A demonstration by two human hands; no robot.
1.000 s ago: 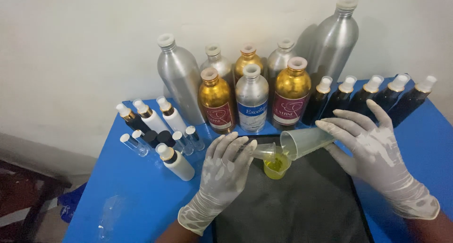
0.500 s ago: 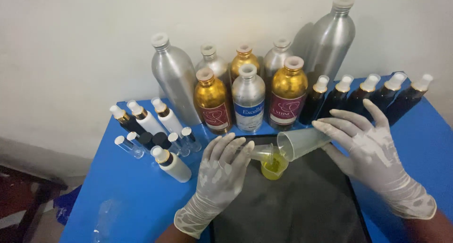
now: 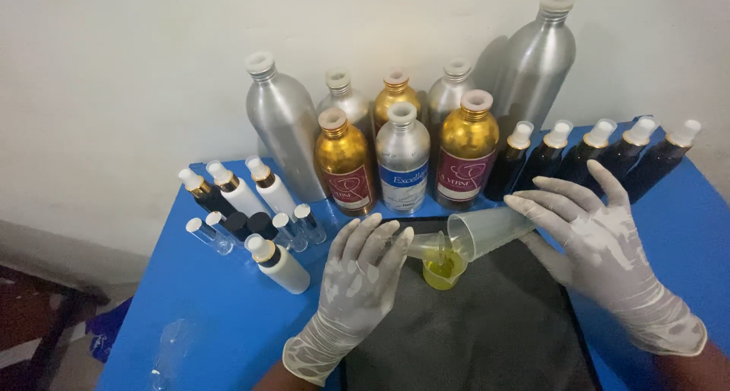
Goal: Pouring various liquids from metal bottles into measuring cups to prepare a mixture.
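Small beaker (image 3: 443, 270) of yellow liquid on dark mat (image 3: 487, 338), mid-pour. My right hand (image 3: 601, 246) grips tilted clear measuring cup (image 3: 487, 231); my left hand (image 3: 365, 273) steadies beaker, fingers loosely curled. Next: ease the tilt, avoid overflow. Aluminium bottles (image 3: 403, 159) behind.

Both hands wear thin, whitish gloves that end at the wrists, with bare forearms showing at the bottom edge of the view. The left hand (image 3: 353, 288) reaches up from below, palm down, its fingers together and curled lightly around the small cup of yellow liquid (image 3: 443, 269), just left of it. The right hand (image 3: 601, 243) comes in from the cup's right, fingers spread, gripping a tilted clear beaker (image 3: 487, 233) above the cup.
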